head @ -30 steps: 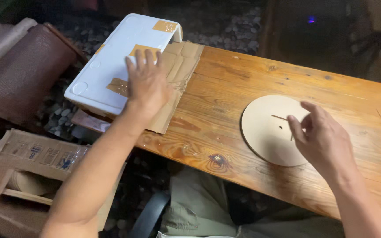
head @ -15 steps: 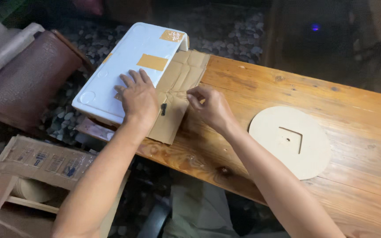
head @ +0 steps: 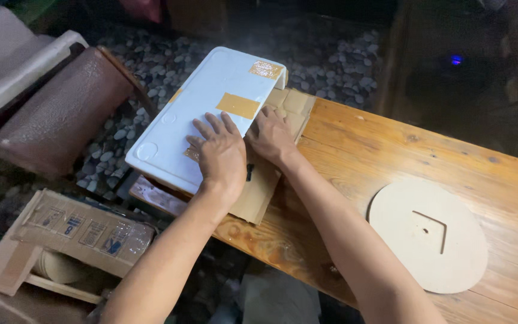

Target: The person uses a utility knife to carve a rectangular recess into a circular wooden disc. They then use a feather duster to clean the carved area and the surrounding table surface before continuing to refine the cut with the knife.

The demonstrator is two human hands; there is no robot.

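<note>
The left hand (head: 222, 157) lay flat, fingers spread, on the white foam lid (head: 202, 114); the right hand (head: 273, 137) pressed the cardboard sheet (head: 265, 186) beside it, neither grip closed around anything. An open cardboard box (head: 61, 252) sat below the desk (head: 391, 156).

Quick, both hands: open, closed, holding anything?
Left hand: open, flat on the white foam lid.
Right hand: open, pressing the cardboard.

dim scene, lit from above/front; glare seen on white foam lid (head: 202, 114), bg dark, edges slightly blurred.
</note>
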